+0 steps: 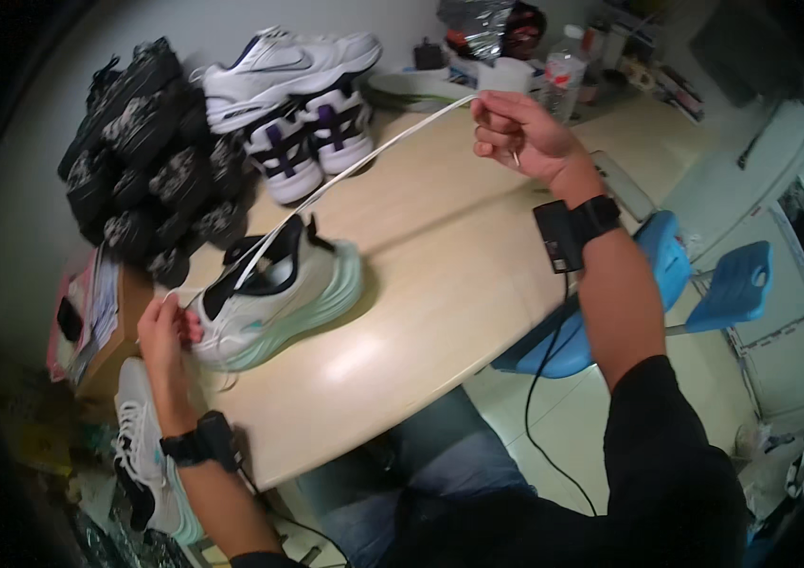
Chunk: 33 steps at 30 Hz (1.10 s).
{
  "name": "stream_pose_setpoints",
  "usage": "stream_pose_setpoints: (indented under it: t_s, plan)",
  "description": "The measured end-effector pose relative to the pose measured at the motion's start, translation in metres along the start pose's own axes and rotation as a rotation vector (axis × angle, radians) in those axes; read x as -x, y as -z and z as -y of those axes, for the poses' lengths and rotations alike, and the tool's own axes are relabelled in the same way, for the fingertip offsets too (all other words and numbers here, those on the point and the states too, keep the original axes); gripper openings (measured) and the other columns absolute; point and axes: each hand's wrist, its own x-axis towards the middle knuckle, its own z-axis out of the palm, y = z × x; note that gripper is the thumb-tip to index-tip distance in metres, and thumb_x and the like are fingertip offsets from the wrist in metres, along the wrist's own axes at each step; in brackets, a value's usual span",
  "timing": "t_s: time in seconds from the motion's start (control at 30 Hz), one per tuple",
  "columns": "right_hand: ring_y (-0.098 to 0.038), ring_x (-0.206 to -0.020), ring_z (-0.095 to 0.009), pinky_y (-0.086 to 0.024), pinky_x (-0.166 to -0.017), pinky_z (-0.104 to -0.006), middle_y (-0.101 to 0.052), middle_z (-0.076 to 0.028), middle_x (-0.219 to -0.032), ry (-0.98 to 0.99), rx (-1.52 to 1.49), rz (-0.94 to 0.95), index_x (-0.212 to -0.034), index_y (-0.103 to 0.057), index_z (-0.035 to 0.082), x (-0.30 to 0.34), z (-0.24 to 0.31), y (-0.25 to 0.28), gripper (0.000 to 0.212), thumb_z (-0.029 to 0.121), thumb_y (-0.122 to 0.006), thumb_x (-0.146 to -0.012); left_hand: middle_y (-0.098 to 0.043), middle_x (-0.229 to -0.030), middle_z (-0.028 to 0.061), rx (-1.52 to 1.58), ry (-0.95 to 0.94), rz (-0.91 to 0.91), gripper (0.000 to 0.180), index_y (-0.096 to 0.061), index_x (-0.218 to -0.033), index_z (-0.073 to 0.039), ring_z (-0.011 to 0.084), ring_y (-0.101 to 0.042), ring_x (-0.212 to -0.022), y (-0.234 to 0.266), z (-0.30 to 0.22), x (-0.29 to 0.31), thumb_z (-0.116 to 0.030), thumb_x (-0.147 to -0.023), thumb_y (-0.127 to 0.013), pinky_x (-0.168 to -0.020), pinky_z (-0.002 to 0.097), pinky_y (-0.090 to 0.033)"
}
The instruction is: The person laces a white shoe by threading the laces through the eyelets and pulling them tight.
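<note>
Slanting white lace [357, 168], mint-soled shoe [293, 301]

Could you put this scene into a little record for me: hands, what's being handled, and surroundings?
Left hand: beside the toe; exact grip unclear
Right hand: raised, pinching the lace
Lace state: white, stretched up from the shoe
Shoe state: pale, mint sole, upright on the table
Behind: black shoes, bottle
</note>
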Motion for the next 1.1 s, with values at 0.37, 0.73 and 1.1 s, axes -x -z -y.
stream_pose_setpoints:
  t_s: [0.37,0.73,1.1]
  plan:
    - [-0.022,-0.046,-0.008,-0.03,-0.051,-0.0264,-0.026,0.006,-0.054,-0.149,-0.405,-0.174,-0.068,-0.051,0.007,-0.002,0.007,0.024,0.03,0.024,-0.055,-0.094,-0.057,-0.063,0.0051,0.062,-0.047,0.013,0.022,-0.05,-0.076,-0.007,0.011,-0.051,-0.046,0.002,0.007,-0.005,-0.021,-0.094,-0.05,-0.044,0.0224,-0.041]
    - [-0.051,-0.063,-0.016,-0.044,-0.059,-0.0262,-0.051,-0.006,-0.08,0.003,-0.395,0.428,-0.084,-0.049,0.006,-0.013,0.015,-0.012,0.023,0.025,-0.044,-0.096,-0.059,-0.064,0.0076,0.071,-0.016,0.024,0.02,-0.053,-0.079,-0.004,0.0133,-0.054,-0.048,-0.005,-0.003,-0.001,-0.019,-0.093,-0.051,-0.045,0.024,-0.044]
    - [-0.044,-0.063,-0.007,-0.037,-0.057,-0.0247,-0.056,0.001,-0.069,-0.401,0.851,0.807,-0.09,-0.067,0.001,-0.007,-0.023,-0.15,0.025,0.025,-0.06,-0.088,-0.06,-0.063,0.0065,0.084,-0.025,0.032,0.021,-0.053,-0.076,-0.005,0.0125,-0.054,-0.048,0.001,0.001,-0.001,-0.018,-0.092,-0.051,-0.046,0.0241,-0.044]
